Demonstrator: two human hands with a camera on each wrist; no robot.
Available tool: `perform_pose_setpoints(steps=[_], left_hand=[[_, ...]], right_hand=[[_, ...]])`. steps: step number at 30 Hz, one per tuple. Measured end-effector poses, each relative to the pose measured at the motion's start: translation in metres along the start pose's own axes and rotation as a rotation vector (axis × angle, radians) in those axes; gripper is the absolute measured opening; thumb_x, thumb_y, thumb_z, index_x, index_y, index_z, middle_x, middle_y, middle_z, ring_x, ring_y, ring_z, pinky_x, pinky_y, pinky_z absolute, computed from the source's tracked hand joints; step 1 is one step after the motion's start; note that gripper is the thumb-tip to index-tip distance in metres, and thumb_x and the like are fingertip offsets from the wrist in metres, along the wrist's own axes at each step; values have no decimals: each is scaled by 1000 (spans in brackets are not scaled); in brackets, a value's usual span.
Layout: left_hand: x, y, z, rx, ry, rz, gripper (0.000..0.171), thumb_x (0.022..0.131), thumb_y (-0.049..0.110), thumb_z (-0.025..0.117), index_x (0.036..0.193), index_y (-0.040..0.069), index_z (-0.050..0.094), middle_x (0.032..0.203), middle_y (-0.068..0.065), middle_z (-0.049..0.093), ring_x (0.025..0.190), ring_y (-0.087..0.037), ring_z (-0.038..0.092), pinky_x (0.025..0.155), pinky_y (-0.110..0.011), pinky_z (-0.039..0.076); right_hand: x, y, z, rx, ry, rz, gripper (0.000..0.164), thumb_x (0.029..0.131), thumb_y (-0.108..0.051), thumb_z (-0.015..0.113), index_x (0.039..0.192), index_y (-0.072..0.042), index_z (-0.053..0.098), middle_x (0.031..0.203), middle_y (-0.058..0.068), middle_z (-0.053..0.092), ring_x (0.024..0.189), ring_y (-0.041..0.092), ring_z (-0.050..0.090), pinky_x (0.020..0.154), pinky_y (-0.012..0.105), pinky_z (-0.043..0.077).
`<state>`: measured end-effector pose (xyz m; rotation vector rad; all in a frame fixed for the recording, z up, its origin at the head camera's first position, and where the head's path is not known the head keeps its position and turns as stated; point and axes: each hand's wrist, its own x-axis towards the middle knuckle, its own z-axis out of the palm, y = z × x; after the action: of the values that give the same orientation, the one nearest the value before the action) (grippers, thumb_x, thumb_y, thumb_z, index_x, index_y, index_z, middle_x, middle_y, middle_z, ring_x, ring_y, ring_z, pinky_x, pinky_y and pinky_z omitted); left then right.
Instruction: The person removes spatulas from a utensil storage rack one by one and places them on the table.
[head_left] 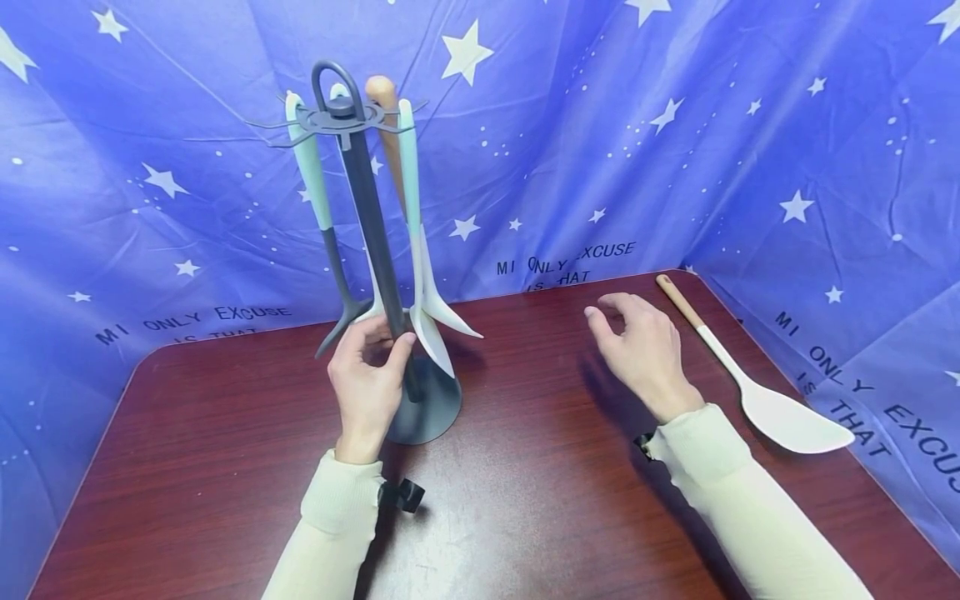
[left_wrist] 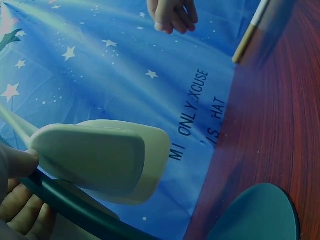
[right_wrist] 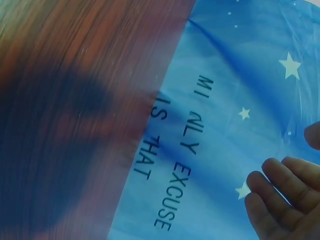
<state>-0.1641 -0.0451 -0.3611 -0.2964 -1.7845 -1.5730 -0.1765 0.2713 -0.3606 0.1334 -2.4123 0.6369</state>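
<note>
My left hand (head_left: pixel 366 390) grips the lower pole of a dark grey utensil stand (head_left: pixel 369 208), thumb on one side and fingers on the other. Several utensils hang from its hooks: one with a mint handle (head_left: pixel 309 171) and dark head at left, a white one with a mint handle (head_left: pixel 410 179), and one with a wooden handle (head_left: pixel 392 142). White heads (left_wrist: pixel 90 155) hang close to the left thumb in the left wrist view. My right hand (head_left: pixel 643 354) hovers above the table, fingers loosely bent, holding nothing. To its right lies a white turner (head_left: pixel 787 417) with a wooden handle.
The dark red wooden table (head_left: pixel 225 467) has its back edge against a blue curtain (head_left: pixel 540 150) with stars and lettering. The stand's round base (head_left: pixel 435 408) rests on the table. The turner lies along the right edge, its head tip near that edge.
</note>
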Motion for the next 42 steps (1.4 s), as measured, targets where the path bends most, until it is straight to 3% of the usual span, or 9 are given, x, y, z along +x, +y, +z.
perform_pose_setpoints(steps=[4, 12, 17, 21, 25, 32, 42], left_hand=[[-1, -18, 0, -6, -2, 14, 22, 76, -5, 76, 97, -2, 69, 86, -9, 68, 74, -17, 64, 70, -26, 56], [1, 5, 2, 41, 14, 23, 20, 73, -14, 72, 92, -10, 67, 81, -20, 66, 69, -26, 63, 68, -27, 56], [-1, -13, 1, 65, 21, 9, 21, 74, -8, 76, 93, -3, 70, 81, -13, 69, 70, -21, 64, 68, -25, 56], [-1, -21, 0, 64, 14, 33, 21, 75, -5, 76, 95, 0, 71, 82, -10, 69, 70, -20, 64, 68, -31, 57], [-1, -22, 1, 78, 8, 56, 20, 76, -3, 76, 95, 1, 71, 82, -8, 69, 71, -19, 64, 67, -34, 57], [0, -21, 0, 73, 25, 68, 21, 75, -5, 77, 94, 2, 71, 82, -8, 70, 71, -20, 63, 69, -21, 54], [0, -24, 1, 90, 13, 66, 21, 76, -4, 76, 95, 0, 71, 83, -10, 70, 71, -18, 63, 69, -24, 54]], right_hand=[[-1, -6, 4, 28, 22, -11, 24, 88, -31, 66, 99, -9, 70, 91, 4, 69, 77, 22, 63, 63, 44, 47], [-1, -19, 14, 115, 83, -49, 20, 88, -28, 66, 96, -9, 70, 88, 2, 68, 78, 19, 63, 65, 40, 47], [-2, -27, 22, 192, 132, -74, 19, 88, -24, 67, 95, -7, 71, 87, 3, 68, 79, 18, 63, 66, 33, 46], [-3, -33, 27, 239, 154, -74, 17, 87, -22, 67, 95, -7, 71, 87, 2, 69, 79, 18, 64, 67, 28, 46], [-4, -39, 31, 271, 172, -76, 16, 87, -21, 67, 94, -7, 71, 88, 2, 69, 78, 17, 64, 64, 25, 46], [-5, -47, 36, 322, 189, -88, 15, 88, -20, 66, 94, -7, 71, 89, 3, 69, 79, 17, 64, 67, 23, 46], [-8, -60, 39, 400, 239, -102, 15, 87, -18, 66, 94, -5, 71, 85, 1, 68, 77, 13, 62, 70, 22, 47]])
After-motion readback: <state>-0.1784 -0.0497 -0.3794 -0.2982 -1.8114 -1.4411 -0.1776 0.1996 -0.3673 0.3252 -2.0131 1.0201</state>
